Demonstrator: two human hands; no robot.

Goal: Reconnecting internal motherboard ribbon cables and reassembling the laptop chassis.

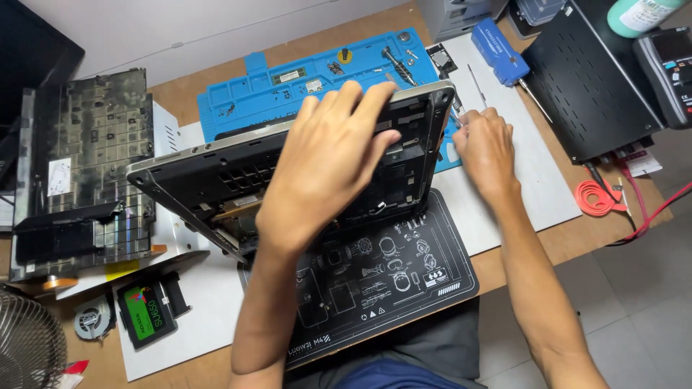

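Two bare hands work over an opened laptop base that is tilted up off a dark printed mat at the table's middle; at nine o'clock lies a detached keyboard panel, face down, with a small fan and a black-and-green drive at seven o'clock; the left hand lies flat on the base's inner side, fingers spread and hooked over its far edge; behind it at twelve o'clock sits a blue parts tray; the right hand, at two o'clock beside the base's right corner, has fingertips pressed together, though on what I cannot tell; a black metal box stands at one o'clock.
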